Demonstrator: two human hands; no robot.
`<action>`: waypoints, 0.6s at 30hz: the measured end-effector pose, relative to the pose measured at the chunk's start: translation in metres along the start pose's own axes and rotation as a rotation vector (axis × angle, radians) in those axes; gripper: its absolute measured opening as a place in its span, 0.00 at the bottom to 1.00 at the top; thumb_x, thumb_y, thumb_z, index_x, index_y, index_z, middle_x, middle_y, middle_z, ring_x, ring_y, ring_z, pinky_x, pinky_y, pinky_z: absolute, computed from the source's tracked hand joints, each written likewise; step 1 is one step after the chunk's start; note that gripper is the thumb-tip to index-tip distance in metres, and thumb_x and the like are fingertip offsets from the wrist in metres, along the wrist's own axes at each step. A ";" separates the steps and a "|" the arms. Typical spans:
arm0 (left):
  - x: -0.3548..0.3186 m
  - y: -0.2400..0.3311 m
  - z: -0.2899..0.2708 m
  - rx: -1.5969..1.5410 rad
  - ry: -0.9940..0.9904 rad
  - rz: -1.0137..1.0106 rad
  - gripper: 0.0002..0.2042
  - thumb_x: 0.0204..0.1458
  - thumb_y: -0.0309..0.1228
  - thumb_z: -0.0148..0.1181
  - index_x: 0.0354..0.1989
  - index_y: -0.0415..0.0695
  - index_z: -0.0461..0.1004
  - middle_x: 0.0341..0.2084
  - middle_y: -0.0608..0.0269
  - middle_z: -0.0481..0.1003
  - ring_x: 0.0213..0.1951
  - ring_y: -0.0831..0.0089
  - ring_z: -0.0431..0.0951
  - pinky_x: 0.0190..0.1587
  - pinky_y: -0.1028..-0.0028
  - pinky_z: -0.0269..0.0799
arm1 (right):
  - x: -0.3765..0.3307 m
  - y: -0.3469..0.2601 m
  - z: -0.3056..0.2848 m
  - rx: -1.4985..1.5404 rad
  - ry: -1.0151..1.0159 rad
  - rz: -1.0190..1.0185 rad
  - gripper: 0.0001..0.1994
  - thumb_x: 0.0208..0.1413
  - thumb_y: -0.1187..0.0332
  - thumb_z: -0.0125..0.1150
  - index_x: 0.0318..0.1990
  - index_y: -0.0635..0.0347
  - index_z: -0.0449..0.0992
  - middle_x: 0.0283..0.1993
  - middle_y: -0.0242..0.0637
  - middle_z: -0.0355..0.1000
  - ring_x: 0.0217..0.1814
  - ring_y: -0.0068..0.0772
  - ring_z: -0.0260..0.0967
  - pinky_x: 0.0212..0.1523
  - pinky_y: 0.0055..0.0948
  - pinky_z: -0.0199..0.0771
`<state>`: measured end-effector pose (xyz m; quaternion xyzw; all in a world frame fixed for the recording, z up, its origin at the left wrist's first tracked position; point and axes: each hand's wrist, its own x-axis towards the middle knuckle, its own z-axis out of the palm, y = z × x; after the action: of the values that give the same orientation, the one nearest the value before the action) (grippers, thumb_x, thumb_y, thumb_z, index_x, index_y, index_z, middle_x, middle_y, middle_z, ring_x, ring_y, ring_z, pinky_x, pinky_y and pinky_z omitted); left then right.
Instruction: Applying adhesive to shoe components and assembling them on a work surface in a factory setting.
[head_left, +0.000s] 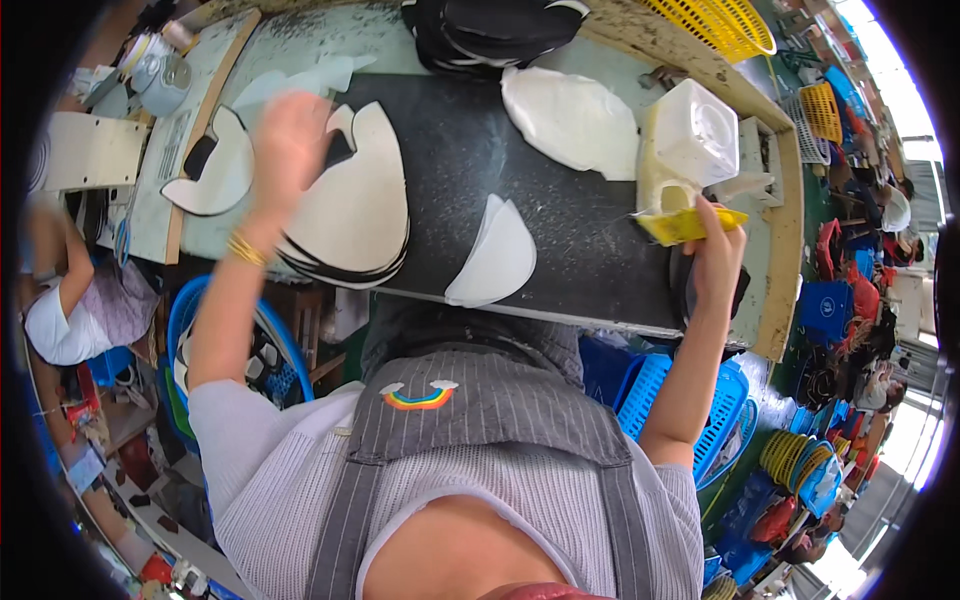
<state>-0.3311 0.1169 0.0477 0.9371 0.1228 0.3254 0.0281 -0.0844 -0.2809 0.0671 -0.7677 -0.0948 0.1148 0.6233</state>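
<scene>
Ribbed grey top [290, 480] and pinstriped apron [485, 425] front counter [325, 38] of white horseshoe-shaped pieces [355, 220]

The right hand [718, 250] holds a flat yellow tool [682, 228] in a narrow grip, at the cut opening of one stained white plastic container [700, 130]. The left hand [288, 150] blurs over the smooth, dark-edged stack of horseshoe-shaped pieces; whether its grip closes on one, one cannot tell. At least two translucent half-moon pieces [497, 258] overlap on a scuffed black mat [590, 235], short of one wrinkled white sheet [570, 118] and one pile of black pieces [490, 32]. The counter's pale green top is specked and wood-rimmed. In the crowded workshop, one yellow basket [715, 25] stands past the far rim, a blue slatted basket [648, 383] beside the right forearm, one co-worker [65, 325] at left.
</scene>
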 end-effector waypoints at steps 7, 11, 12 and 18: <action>-0.088 0.145 0.019 -0.564 -0.443 0.324 0.14 0.39 0.23 0.60 0.38 0.36 0.74 0.40 0.59 0.74 0.45 0.63 0.72 0.45 0.71 0.72 | -0.034 0.006 0.133 -0.098 -0.472 -0.076 0.12 0.53 0.63 0.61 0.32 0.67 0.75 0.25 0.34 0.72 0.21 0.18 0.67 0.18 0.17 0.64; -0.090 0.148 0.022 -0.533 -0.458 0.279 0.16 0.36 0.24 0.59 0.37 0.32 0.72 0.43 0.57 0.71 0.46 0.61 0.68 0.48 0.73 0.69 | -0.023 -0.006 0.139 -0.270 -0.477 -0.075 0.12 0.52 0.65 0.62 0.30 0.67 0.75 0.24 0.34 0.72 0.20 0.17 0.67 0.21 0.15 0.66; -0.091 0.151 0.023 -0.530 -0.449 0.289 0.15 0.37 0.25 0.56 0.36 0.31 0.72 0.44 0.54 0.69 0.47 0.59 0.67 0.49 0.73 0.68 | -0.024 -0.014 0.141 -0.244 -0.448 -0.079 0.11 0.53 0.65 0.61 0.29 0.68 0.75 0.25 0.33 0.72 0.19 0.17 0.66 0.22 0.15 0.66; -0.084 0.176 0.031 -0.374 -0.552 0.217 0.15 0.39 0.23 0.56 0.37 0.30 0.70 0.41 0.53 0.69 0.46 0.56 0.69 0.47 0.71 0.71 | -0.050 0.015 0.129 -0.256 -0.443 -0.193 0.09 0.51 0.68 0.62 0.28 0.65 0.75 0.17 0.33 0.70 0.17 0.17 0.67 0.19 0.18 0.64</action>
<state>-0.3386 -0.0734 -0.0044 0.9761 -0.0515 0.0775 0.1965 -0.1697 -0.1779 0.0305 -0.7840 -0.3152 0.2071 0.4931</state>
